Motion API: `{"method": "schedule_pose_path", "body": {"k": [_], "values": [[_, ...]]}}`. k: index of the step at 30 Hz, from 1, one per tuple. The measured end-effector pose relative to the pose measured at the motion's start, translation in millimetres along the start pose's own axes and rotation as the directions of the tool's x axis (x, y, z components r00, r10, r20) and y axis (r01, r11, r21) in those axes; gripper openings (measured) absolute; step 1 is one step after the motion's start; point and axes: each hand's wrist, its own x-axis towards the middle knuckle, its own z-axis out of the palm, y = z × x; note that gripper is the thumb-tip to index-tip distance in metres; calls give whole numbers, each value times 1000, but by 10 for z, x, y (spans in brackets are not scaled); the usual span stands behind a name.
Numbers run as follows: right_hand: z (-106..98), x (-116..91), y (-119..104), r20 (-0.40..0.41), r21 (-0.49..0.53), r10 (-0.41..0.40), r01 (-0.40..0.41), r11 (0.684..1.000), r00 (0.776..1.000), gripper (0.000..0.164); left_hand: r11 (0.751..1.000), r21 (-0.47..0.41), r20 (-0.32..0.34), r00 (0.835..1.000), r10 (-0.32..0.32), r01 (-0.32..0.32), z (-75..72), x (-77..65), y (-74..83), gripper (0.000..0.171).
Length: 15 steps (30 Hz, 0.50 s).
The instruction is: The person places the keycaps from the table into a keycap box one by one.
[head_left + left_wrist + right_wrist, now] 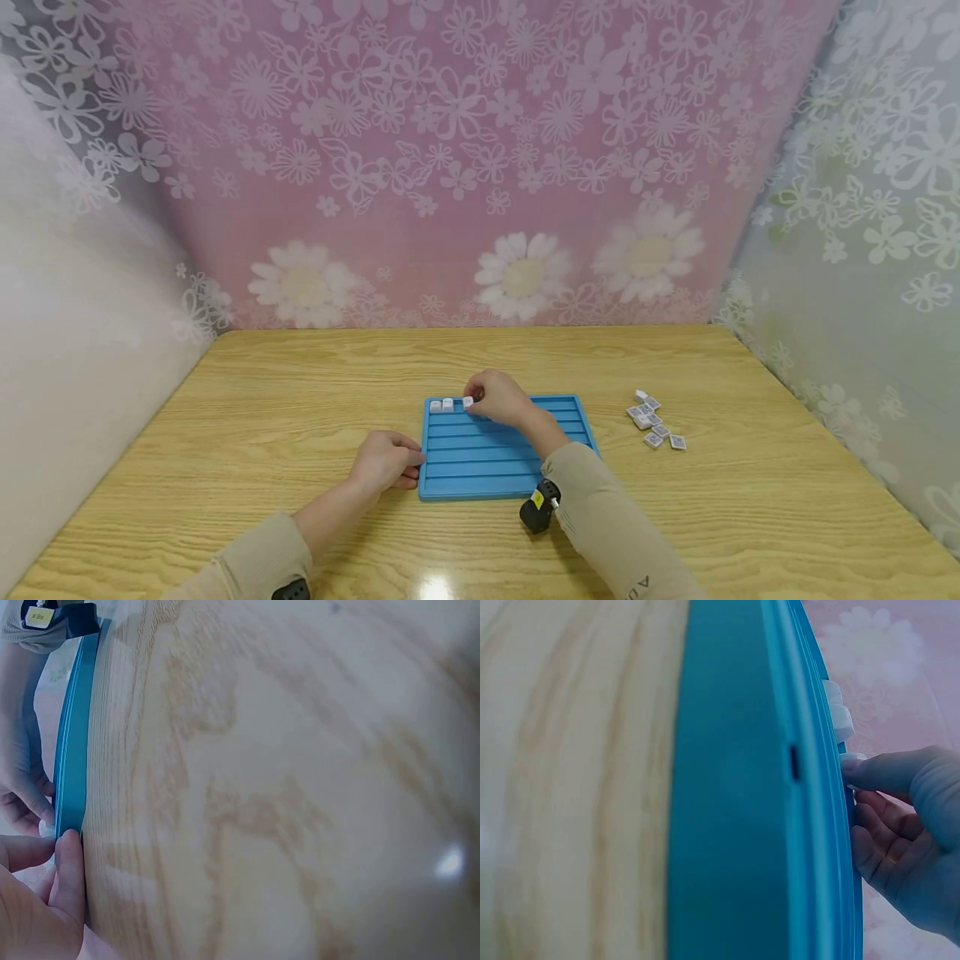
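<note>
A blue ridged tray (480, 467) lies on the wooden table, its long slots running from left to right. My left hand (384, 461) holds the tray's left edge, thumb and fingertips at the rim; the left wrist view shows the fingers (70, 870) against the tray wall. At the top slot, my right hand (501, 398) pinches a small white tile (468, 402) with thumb and fingers. Two more white tiles (442, 406) stand in that slot at its left end, a short gap from the pinched one. Part of the top slot is hidden behind my right hand.
A loose cluster of several white tiles (649, 417) with dark markings lies on the table (720, 500) right of the tray. Flowered curtains (450, 167) hang behind and on both sides. My right forearm crosses over the tray's right part.
</note>
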Motion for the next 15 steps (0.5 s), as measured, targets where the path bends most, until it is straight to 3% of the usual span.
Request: {"method": "schedule_pose_path", "body": {"k": [8, 15], "values": [[-8, 11, -1, 13, -9, -5, 5, 1000, 1000, 10, 1000, -3, 3, 1000, 2, -2, -5, 20, -15, 11], [-40, 4, 16, 24, -12, -56, 56, 998, 998, 9, 1000, -5, 5, 1000, -3, 3, -5, 27, -21, 12]]}}
